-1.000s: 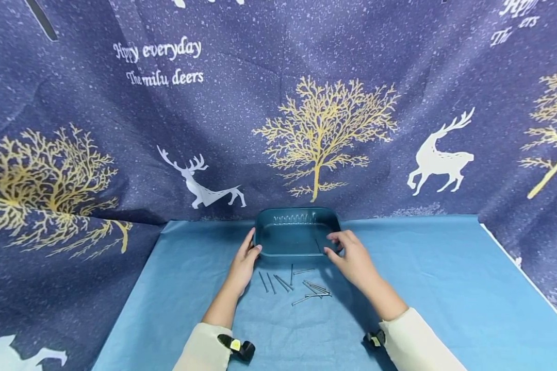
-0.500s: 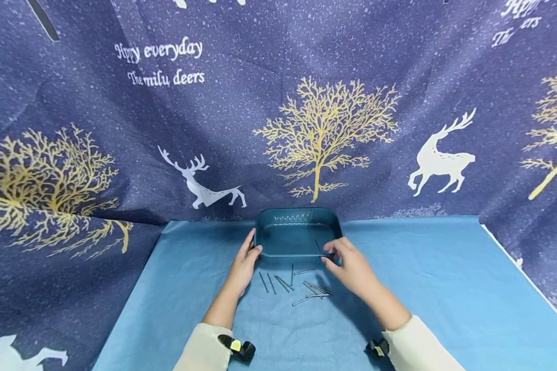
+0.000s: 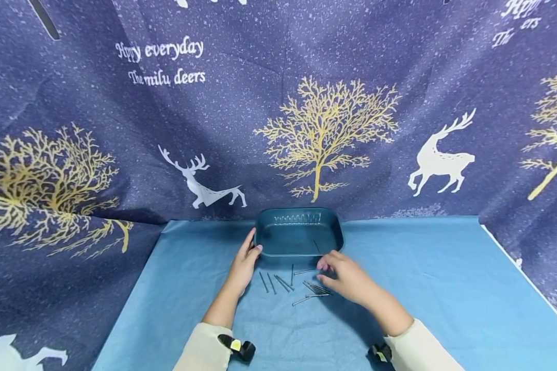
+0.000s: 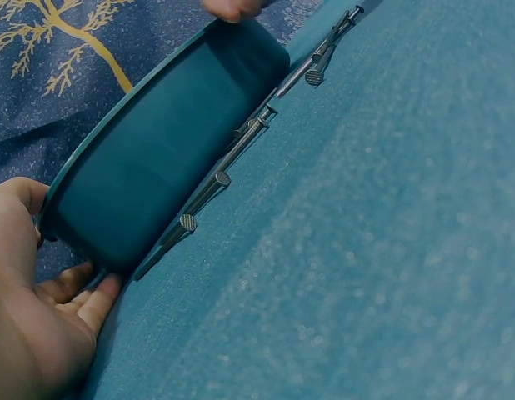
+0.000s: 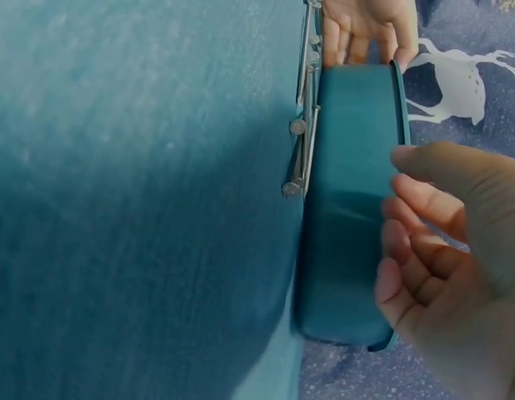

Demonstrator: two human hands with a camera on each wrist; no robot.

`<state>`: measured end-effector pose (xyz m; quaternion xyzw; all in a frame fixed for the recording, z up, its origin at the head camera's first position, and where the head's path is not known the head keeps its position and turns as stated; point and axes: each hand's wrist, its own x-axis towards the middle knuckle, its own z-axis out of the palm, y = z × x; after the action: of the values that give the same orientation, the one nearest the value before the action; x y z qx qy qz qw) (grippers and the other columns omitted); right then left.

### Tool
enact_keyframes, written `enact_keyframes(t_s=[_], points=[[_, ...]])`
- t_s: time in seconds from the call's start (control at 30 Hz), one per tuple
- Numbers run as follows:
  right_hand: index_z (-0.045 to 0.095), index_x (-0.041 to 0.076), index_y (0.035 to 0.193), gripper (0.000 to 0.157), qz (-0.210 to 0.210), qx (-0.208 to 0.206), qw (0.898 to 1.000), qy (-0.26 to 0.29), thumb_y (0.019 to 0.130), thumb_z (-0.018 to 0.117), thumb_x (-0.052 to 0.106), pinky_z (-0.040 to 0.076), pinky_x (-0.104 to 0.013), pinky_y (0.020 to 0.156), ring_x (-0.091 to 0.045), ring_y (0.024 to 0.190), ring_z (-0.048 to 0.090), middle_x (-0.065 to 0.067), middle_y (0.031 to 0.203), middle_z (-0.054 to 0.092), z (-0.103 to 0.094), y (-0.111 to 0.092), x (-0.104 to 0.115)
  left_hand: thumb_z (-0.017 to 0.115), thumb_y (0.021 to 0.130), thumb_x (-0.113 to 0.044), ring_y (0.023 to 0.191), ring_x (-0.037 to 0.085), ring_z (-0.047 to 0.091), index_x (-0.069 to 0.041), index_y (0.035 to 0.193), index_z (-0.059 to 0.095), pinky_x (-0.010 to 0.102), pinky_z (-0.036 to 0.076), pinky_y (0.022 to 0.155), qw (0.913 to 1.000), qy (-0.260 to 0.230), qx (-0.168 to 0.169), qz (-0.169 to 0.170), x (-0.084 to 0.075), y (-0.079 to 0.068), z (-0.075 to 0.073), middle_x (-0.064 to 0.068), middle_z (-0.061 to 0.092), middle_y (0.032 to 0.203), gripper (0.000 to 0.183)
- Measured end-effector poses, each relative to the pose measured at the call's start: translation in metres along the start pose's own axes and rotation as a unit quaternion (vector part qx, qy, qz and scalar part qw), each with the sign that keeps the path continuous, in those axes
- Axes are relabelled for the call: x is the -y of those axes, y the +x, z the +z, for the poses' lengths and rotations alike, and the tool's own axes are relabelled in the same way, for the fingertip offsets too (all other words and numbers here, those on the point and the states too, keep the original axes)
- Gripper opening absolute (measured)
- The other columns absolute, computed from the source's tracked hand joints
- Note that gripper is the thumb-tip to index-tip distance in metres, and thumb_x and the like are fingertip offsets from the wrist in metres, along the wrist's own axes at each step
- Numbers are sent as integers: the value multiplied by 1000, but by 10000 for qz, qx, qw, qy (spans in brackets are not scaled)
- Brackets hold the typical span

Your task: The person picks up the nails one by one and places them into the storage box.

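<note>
A dark teal plastic box, without a lid, stands near the back edge of the blue cloth. One thin nail lies inside it, toward the right. My left hand holds the box's left end, thumb by the front corner and fingers along the side. My right hand hovers just in front of the box's right front corner, fingers loosely bent with nothing between them. Below and left of its fingertips lies a cluster of steel nails. More loose nails lie further left; their flat heads show in the left wrist view.
The blue cloth covers the table. Directly behind the box hangs a dark blue curtain printed with deer and trees. A black wrist camera sits on the left sleeve.
My right hand has drawn back from over the box's right end, moving left and toward me to its front edge. The nail remains inside. My left hand has stayed put.
</note>
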<state>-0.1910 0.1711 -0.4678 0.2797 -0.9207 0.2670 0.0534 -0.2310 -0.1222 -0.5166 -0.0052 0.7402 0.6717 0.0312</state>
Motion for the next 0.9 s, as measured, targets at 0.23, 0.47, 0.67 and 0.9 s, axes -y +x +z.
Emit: enact_keyframes(t_s=[0.23, 0.47, 0.67, 0.9], points=[[67, 16, 97, 15, 135, 757, 9970, -112, 88, 78, 20, 47, -24, 68, -8, 79, 53, 5, 88, 59, 2, -4, -1, 48, 108, -27, 156, 36, 20, -33, 162, 23, 57, 29, 123, 10000, -40, -20, 11, -1, -2, 1, 16, 13, 170, 60], [67, 14, 95, 15, 93, 1040, 9945, -76, 85, 78, 17, 48, -23, 67, -3, 77, 52, 6, 87, 58, 2, -9, 0, 49, 107, -30, 156, 34, 22, -37, 161, 24, 56, 30, 123, 9999, -3, -70, -80, 0, -1, 2, 15, 16, 170, 60], [66, 14, 93, 13, 106, 1082, 9940, -90, 86, 78, 15, 48, -23, 67, -3, 76, 52, 6, 87, 58, 4, -9, 1, 49, 107, -29, 156, 35, 21, -35, 161, 25, 56, 30, 123, 10000, -20, -70, -40, -2, -1, 2, 15, 15, 170, 60], [66, 15, 89, 11, 69, 1131, 9936, -38, 86, 76, 11, 48, -22, 67, -2, 76, 52, 6, 86, 58, 5, -9, 1, 48, 108, -27, 156, 35, 19, -37, 161, 23, 55, 28, 123, 10000, -47, 0, -39, -2, -1, 0, 17, 13, 170, 59]])
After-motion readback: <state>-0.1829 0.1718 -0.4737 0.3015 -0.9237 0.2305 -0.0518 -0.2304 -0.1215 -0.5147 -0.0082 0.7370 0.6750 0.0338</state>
